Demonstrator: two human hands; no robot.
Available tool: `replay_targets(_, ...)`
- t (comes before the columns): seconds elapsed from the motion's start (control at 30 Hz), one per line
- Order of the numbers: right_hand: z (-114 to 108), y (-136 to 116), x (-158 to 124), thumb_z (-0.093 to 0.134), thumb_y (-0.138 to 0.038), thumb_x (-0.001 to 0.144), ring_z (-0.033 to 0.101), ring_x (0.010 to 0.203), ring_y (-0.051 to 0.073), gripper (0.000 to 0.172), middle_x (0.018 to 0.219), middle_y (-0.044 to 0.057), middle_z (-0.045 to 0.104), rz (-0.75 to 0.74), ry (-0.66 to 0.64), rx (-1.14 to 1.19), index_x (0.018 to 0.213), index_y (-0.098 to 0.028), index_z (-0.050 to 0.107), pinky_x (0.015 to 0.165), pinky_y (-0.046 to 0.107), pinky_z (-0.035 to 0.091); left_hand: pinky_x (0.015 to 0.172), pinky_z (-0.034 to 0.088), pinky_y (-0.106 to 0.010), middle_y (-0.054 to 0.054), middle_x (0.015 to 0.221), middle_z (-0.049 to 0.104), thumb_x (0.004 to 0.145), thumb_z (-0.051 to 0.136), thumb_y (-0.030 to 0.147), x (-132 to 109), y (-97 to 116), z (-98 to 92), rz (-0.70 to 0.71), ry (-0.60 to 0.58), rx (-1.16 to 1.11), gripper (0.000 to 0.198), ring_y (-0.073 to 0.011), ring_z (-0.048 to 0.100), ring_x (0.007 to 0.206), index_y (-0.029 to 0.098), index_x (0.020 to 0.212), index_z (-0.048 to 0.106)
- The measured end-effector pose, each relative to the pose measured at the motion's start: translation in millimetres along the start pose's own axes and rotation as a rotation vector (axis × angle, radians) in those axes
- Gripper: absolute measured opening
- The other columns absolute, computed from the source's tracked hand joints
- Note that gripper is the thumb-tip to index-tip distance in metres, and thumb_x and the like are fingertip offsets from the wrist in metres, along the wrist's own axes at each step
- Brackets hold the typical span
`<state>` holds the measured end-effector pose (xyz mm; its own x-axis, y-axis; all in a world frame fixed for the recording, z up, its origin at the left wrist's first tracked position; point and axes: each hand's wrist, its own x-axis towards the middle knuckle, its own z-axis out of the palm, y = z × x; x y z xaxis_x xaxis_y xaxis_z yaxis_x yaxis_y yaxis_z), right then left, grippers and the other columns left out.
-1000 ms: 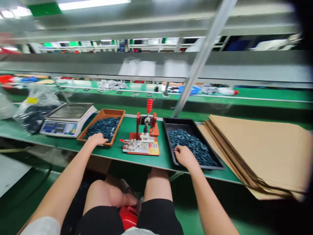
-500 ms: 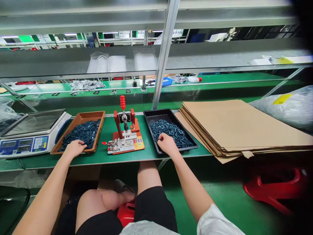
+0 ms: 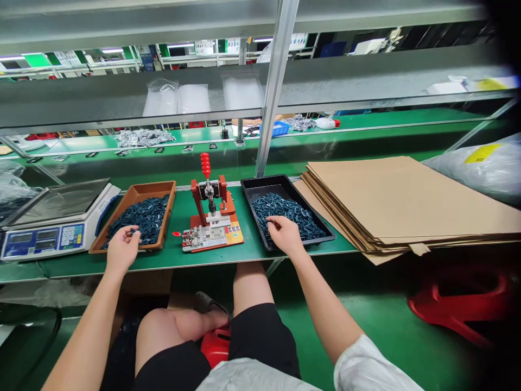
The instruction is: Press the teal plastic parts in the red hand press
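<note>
My left hand is over the near edge of the brown tray, its fingers pinched on a small dark blue plastic piece. A heap of the same dark blue pieces fills that tray. My right hand hovers at the near left part of the black tray, thumb and fingers closed together. What they hold, if anything, is too small to make out. Narrow dark blue parts lie heaped in the black tray. Between the trays stands a small red hand press with a red handle, untouched.
A digital scale sits at the left. Stacked cardboard sheets lie to the right, with a plastic-wrapped bundle behind. A metal post rises behind the black tray. Clear bags rest on the shelf. A red stool stands on the floor.
My left hand has turned and lifted, and a dark piece now shows between its fingers. My right hand stays over the black tray, fingers slightly shifted. The view has moved a little.
</note>
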<state>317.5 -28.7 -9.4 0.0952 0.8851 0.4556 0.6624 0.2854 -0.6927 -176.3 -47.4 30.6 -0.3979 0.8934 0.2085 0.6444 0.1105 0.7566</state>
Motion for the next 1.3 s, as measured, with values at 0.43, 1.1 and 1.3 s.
replay_targets(0.43, 106.5, -109.0, -95.7, 0.05, -0.024, 0.098, 0.065, 0.077, 0.019, 0.017, 0.09, 0.006, 0.07, -0.19, -0.111, 0.585, 0.099, -0.022, 0.067, 0.07, 0.03, 0.054, 0.06, 0.044, -0.018, 0.003, 0.078, 0.063, 0.068, 0.092, 0.043, -181.2, 82.4, 134.9, -0.53, -0.486, -1.189, 0.049, -0.0055, 0.054, 0.061, 0.017, 0.098, 0.063)
replay_targets(1.1, 109.3, -64.3, -79.2, 0.056, -0.031, 0.095, 0.066, 0.075, 0.02, 0.017, 0.089, 0.006, 0.071, 0.061, -0.051, 0.572, 0.1, -0.02, 0.067, 0.069, 0.031, 0.055, 0.068, 0.056, -0.031, -0.005, 0.078, 0.074, 0.086, 0.067, 0.045, -131.6, 63.0, 124.2, -0.125, -0.549, -0.413, 0.031, -0.0209, 0.072, 0.074, 0.021, 0.105, 0.061)
replay_targets(1.3, 110.9, -41.4, -66.7, 0.055, -0.029, 0.091, 0.065, 0.071, 0.02, 0.016, 0.088, 0.007, 0.072, 0.025, 0.04, 0.45, 0.09, -0.021, 0.069, 0.068, 0.033, 0.055, 0.086, 0.056, -0.036, -0.006, 0.096, 0.077, 0.089, 0.059, 0.029, -71.7, 86.8, 111.1, 0.217, -0.378, 0.013, 0.019, -0.0219, 0.071, 0.089, 0.021, 0.097, 0.074)
